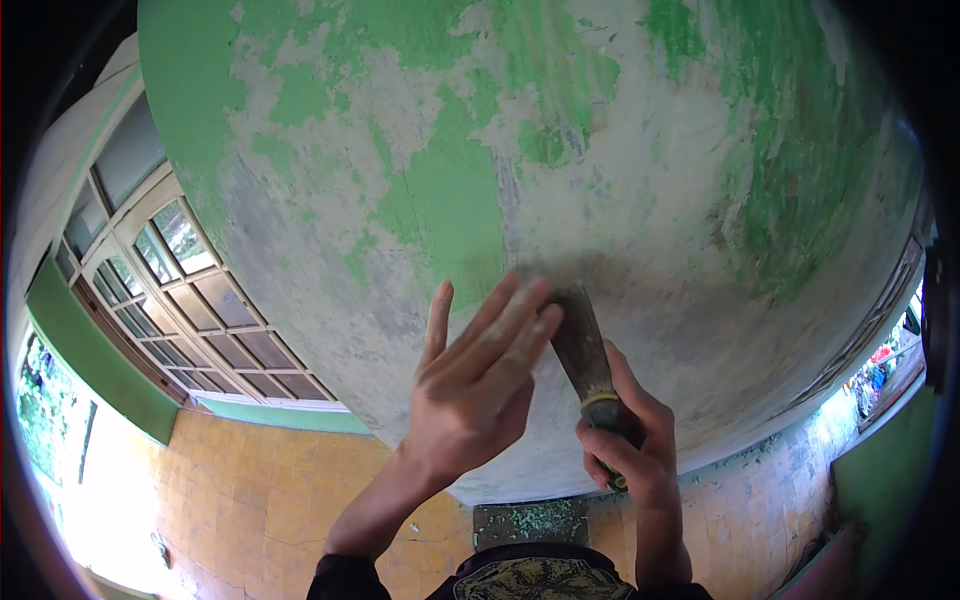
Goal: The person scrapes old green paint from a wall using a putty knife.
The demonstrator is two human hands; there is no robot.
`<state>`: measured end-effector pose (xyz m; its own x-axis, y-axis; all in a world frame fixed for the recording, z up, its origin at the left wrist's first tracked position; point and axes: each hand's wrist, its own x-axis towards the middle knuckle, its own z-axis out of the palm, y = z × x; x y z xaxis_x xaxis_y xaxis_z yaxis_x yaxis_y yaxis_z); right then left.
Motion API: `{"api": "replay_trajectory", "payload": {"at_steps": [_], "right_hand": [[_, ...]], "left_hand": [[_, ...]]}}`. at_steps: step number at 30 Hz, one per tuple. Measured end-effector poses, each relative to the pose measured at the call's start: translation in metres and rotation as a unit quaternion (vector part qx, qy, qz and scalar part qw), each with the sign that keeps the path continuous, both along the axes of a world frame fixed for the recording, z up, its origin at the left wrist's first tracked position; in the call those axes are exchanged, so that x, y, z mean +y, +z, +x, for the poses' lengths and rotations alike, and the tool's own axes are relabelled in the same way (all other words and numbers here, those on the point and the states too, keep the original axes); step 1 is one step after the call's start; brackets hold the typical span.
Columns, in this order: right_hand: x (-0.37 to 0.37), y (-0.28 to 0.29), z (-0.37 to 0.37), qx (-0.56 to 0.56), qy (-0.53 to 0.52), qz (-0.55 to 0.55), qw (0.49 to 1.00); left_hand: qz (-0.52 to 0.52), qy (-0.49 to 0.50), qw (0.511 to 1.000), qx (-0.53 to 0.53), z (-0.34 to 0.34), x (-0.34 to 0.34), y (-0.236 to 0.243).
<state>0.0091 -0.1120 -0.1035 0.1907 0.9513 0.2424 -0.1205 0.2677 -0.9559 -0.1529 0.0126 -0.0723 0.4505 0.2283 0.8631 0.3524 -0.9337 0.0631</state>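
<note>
The wall (610, 190) in front of me carries peeling green paint, with bare whitish and grey patches between. My right hand (640, 440) is wrapped round the dark handle of a paint scraper (580, 345). Its worn metal blade points up, and the blade's end is at or close to the wall; contact is hard to tell. Just left of the blade, my left hand (475, 375) has its fingers stretched out toward the wall. Those fingertips are slightly blurred, and whether they touch the wall or the blade's edge I cannot tell.
Green paint flakes lie on a dark mat (530, 522) at the wall's foot. Yellowish tiles cover the floor (270, 480). A paned wooden double door (190, 300) stands to the left, and a low green wall (885, 470) rises at the right.
</note>
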Motion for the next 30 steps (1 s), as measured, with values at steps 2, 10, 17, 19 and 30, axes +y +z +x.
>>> {"api": "replay_trajectory", "payload": {"at_steps": [2,10,17,19,30], "right_hand": [[-0.006,-0.014,0.004,0.034,0.033,-0.005,0.999],[-0.013,-0.042,0.007,0.0,0.089,-0.031,0.996],[-0.026,-0.05,0.008,-0.107,0.088,-0.027,0.99],[-0.028,-0.047,0.011,-0.101,0.092,-0.036,0.99],[-0.038,-0.023,0.042,-0.093,0.126,-0.111,0.981]], "left_hand": [[-0.125,-0.049,0.987,-0.083,-0.007,-0.006,-0.008],[-0.486,-0.207,0.809,-0.258,0.004,-0.016,-0.037],[-0.48,-0.135,0.835,-0.233,0.005,-0.028,-0.056],[-0.463,-0.114,0.846,-0.239,0.011,-0.034,-0.052],[-0.445,-0.222,0.864,-0.071,0.002,-0.015,-0.029]]}}
